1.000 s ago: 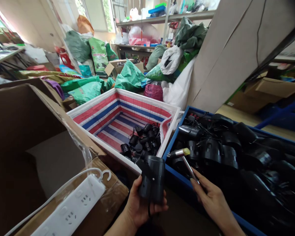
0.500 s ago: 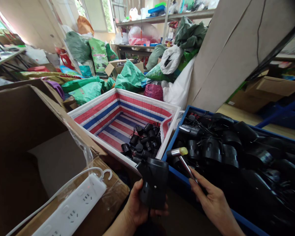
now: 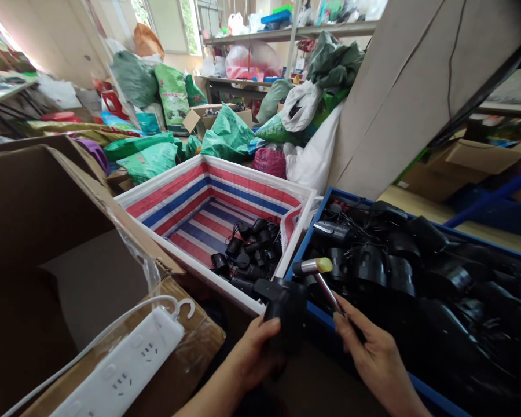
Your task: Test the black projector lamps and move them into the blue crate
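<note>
My left hand is closed around a black plastic housing, held just in front of the near corner of a white-rimmed bin. Motion blurs the housing's lower part, and most of my fingers are hidden behind it. To its right, my right hand grips a small mallet by its handle; the metal head has a yellow face on the right and a dark one on the left. The mallet head is beside the housing, apart from it. Small black parts with cords lie heaped in the striped bin.
A blue crate full of black plastic housings stands on the right. At left are an open cardboard box and a white power strip on cardboard. Sacks and a slanted panel stand behind.
My left hand has turned the black housing and shifted it slightly right, closer to the mallet. My right hand holds the mallet almost unmoved. The view has shifted slightly.
</note>
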{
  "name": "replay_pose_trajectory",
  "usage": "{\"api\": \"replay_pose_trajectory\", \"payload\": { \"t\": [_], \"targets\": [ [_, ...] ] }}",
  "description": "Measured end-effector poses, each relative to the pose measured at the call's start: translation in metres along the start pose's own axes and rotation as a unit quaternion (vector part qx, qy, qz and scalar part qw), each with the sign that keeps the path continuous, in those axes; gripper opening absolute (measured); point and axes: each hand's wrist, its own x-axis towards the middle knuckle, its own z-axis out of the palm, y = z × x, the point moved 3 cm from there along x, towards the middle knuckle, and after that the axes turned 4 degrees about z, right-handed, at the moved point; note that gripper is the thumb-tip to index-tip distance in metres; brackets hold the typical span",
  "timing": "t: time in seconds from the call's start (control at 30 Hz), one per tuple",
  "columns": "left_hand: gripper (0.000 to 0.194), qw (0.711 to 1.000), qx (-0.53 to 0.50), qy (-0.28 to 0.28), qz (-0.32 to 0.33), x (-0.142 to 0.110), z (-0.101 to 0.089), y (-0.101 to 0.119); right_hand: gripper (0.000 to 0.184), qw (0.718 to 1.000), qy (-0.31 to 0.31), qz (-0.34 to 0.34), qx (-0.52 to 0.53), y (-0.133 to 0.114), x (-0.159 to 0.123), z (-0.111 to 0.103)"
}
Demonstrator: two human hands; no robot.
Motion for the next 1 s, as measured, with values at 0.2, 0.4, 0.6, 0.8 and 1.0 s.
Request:
{"api": "replay_pose_trajectory", "payload": {
  "t": [0.2,0.4,0.6,0.8,1.0],
  "targets": [
    [0.062,0.989,0.081,0.121,0.021,0.038,0.001,-0.029,0.039,0.992,0.029,-0.072,-0.099,0.012,0.004,-0.004],
    [0.062,0.97,0.143,0.184,0.062,0.05,-0.004,-0.039,0.044,0.98,-0.055,-0.055,-0.182,0.031,0.004,0.007],
    [0.063,0.958,0.176,0.198,0.112,0.049,-0.005,-0.039,0.041,0.981,-0.079,-0.034,-0.173,0.019,0.023,-0.005],
    [0.061,0.954,0.187,0.201,0.123,0.047,-0.004,-0.041,0.045,0.965,0.193,-0.078,-0.158,-0.014,0.024,-0.043],
    [0.064,0.961,0.168,0.187,0.114,0.047,-0.007,-0.04,0.042,0.975,-0.075,-0.035,-0.207,0.028,0.022,-0.021]
  ]
}}
